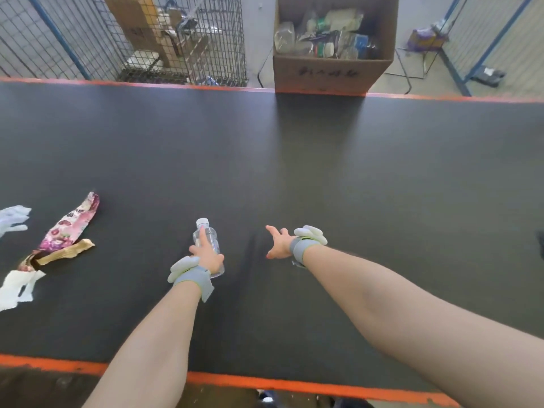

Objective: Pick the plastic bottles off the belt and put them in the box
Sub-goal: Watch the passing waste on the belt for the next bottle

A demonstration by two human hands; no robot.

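Observation:
A clear plastic bottle (210,241) with a white cap lies in my left hand (206,254), which grips it over the near middle of the black belt (323,172). The cap points away from me. To the right of the bottle, my right hand (278,241) hovers over the belt with fingers spread and holds nothing. The brown cardboard box (326,75) stands beyond the far edge of the belt, straight ahead, and holds several plastic bottles.
At the left of the belt lie a pink snack wrapper (70,225), a gold strip (64,251), white torn paper (17,287) and a pale glove (13,217). A wire cage (176,39) with cardboard stands behind the belt at the far left. Orange edges border the belt.

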